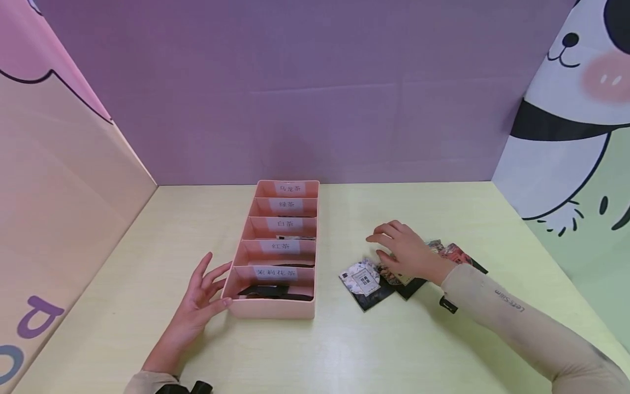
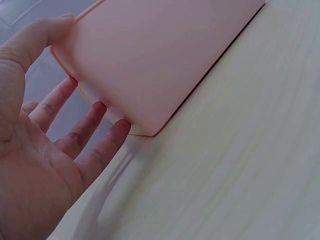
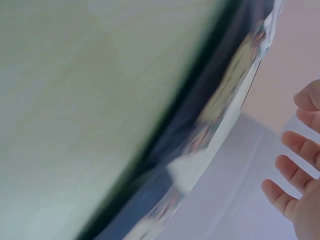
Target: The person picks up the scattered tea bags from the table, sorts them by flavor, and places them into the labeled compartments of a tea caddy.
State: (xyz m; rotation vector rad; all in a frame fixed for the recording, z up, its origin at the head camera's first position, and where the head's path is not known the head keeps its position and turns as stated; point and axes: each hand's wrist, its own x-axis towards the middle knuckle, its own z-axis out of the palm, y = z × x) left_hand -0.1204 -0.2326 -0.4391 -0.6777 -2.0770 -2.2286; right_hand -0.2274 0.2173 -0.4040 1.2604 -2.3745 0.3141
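A long pink divided box [image 1: 273, 310] stands on the table, its compartments bearing white labels. Dark flat sachets [image 1: 266, 291] lie in the front compartment, and edges of others show in the two behind it. My left hand [image 1: 199, 298] is at the box's left front corner, thumb and fingertips touching the wall [image 2: 150, 60]. To the right of the box, my right hand [image 1: 410, 254] hovers over several flat tea sachets, fingers spread loosely and holding nothing. A floral white-and-black sachet [image 1: 364, 280] is nearest the box; a red one [image 1: 462, 256] lies farthest right. The hand and forearm partly hide those between.
A purple backdrop [image 1: 325, 109] rises behind the pale wooden table [image 1: 354, 350]. Printed side panels stand on the left [image 1: 64, 191] and right [image 1: 590, 262].
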